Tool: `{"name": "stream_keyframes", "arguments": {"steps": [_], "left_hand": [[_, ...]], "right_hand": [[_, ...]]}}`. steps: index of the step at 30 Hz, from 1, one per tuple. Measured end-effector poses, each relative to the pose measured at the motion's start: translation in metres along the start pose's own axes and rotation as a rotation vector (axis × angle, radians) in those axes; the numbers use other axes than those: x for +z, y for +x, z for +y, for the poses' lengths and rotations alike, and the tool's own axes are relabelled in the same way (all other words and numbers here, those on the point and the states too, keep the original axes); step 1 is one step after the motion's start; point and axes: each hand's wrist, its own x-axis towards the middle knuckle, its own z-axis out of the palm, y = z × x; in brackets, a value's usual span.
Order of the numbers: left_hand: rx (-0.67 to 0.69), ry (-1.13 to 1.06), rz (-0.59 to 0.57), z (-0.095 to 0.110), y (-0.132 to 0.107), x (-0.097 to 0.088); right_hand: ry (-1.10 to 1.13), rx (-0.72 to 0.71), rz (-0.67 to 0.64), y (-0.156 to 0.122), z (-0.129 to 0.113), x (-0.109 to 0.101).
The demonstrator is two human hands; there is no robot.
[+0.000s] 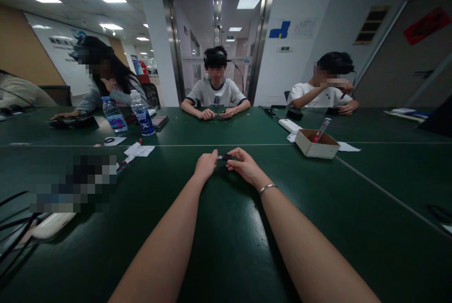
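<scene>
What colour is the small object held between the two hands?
The small object looks mostly black, best seen in the head view.

2 arms (160, 242) extended forward | left hand (205, 166): curled, pinching | right hand (249, 169): fingers (239, 152) bent, pinching

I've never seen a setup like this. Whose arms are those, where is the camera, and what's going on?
There is no machine: these are a person's own bare arms, ending in the left hand and right hand, with a bracelet on the right wrist. The single picture comes from a camera worn on that person's head, looking forward and down. Between them, the hands hold a dark object, too small to identify. The green table also bears bottles, papers and an open box. Other people sit around it.
</scene>
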Motion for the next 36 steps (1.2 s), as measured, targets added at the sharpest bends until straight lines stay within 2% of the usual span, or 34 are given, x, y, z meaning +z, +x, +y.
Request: {"name": "stream_keyframes", "arguments": {"steps": [7, 13, 21, 27, 30, 36], "left_hand": [[-0.011, 0.108, 0.016, 0.004, -0.003, -0.001], [-0.014, 0.108, 0.036, 0.005, -0.004, -0.001], [-0.105, 0.148, 0.062, 0.014, -0.008, -0.003], [-0.152, 0.118, 0.038, 0.007, 0.000, -0.002], [-0.105, 0.085, 0.011, 0.002, 0.001, -0.003], [0.117, 0.036, -0.026, -0.003, -0.010, -0.006]], "right_hand": [[0.067, 0.009, 0.025, 0.000, 0.001, -0.001], [0.105, 0.021, 0.008, 0.000, 0.000, -0.001], [0.091, 0.005, -0.018, 0.000, 0.000, -0.001], [0.100, 0.010, -0.036, 0.001, -0.001, -0.001], [0.113, 0.035, -0.022, 0.001, -0.001, -0.001], [0.117, 0.066, 0.014, 0.002, 0.000, -0.001]]}}
